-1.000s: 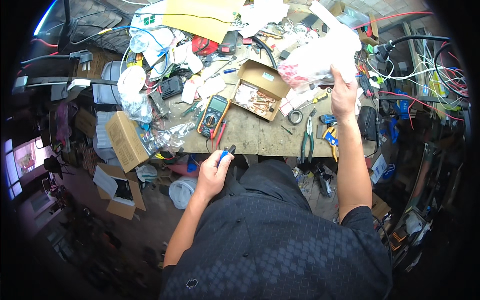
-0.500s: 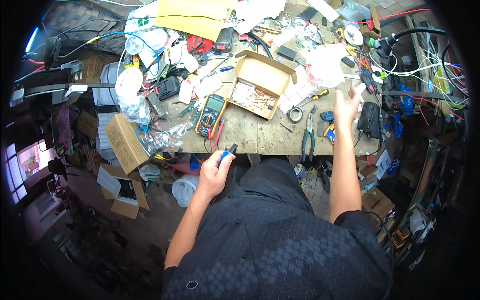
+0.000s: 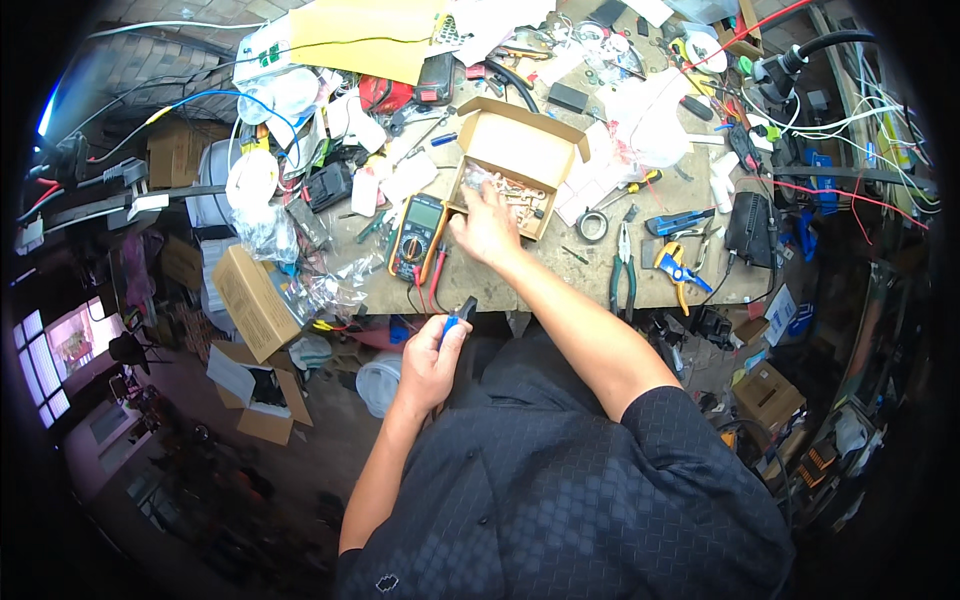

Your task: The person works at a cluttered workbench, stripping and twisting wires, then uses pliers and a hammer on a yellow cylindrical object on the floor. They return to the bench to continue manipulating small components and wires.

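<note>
Over the bench's front edge, my left hand (image 3: 433, 352) is closed around a small blue-and-black object (image 3: 457, 318); its exact kind I cannot make out. My right hand (image 3: 488, 230) reaches into an open cardboard box (image 3: 527, 135), fingers stretched into it. Small copper-coloured metal parts (image 3: 524, 200) and clear plastic lie in the box, partly hidden by the hand. Just left of the box lies a multimeter (image 3: 418, 238) with an orange rim and a red and a black lead.
Pliers with dark green handles (image 3: 623, 270), a roll of tape (image 3: 592, 226), a blue-and-yellow clamp (image 3: 680, 270) and a black power adapter (image 3: 748, 230) lie right of the box. Plastic bags (image 3: 270, 225) and a brown carton (image 3: 255, 300) crowd the left. A yellow envelope (image 3: 365, 40) lies at the back.
My right hand has moved left from the bench's right side to the cardboard box, uncovering the clamp. My left hand keeps its grip on the blue-and-black object, and the view has shifted slightly.
</note>
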Demonstrator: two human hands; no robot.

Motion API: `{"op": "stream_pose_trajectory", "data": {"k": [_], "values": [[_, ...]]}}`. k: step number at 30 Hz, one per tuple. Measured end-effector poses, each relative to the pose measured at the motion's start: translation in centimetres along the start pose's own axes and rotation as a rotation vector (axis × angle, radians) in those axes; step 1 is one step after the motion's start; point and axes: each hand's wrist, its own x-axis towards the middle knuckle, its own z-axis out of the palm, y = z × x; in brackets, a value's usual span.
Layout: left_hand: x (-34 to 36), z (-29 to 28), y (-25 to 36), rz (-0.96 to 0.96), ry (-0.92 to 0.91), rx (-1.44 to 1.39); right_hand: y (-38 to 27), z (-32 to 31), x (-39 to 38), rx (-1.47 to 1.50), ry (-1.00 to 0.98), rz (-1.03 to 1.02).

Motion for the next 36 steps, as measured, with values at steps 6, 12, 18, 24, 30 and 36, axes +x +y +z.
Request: {"op": "stream_pose_trajectory", "data": {"k": [6,12,18,24,30,36], "values": [[-0.5,-0.6,-1.5,-0.004,0.003,-0.014,2.4,1.8,-2.1,0.209,0.065,-0.262],[-0.2,-1.0,-1.7,-0.008,-0.002,-0.031,6.9,-2.1,1.2,-0.130,-0.009,-0.123],[-0.2,-1.3,-1.2,0.049,0.014,-0.018,8.3,-2.2,4.6,-0.356,-0.137,-0.326],[-1.1,-2.3,-1.9,0.002,0.034,-0.064,8.8,-1.3,4.6,-0.463,-0.070,-0.347],[-1.7,-3.6,-2.5,0.034,0.049,-0.073,7.9,-2.3,3.5,-0.540,-0.097,-0.381],[-2.1,-5.5,-2.9,0.057,0.040,-0.093,7.2,-2.3,5.4,-0.703,-0.206,-0.447]]}}
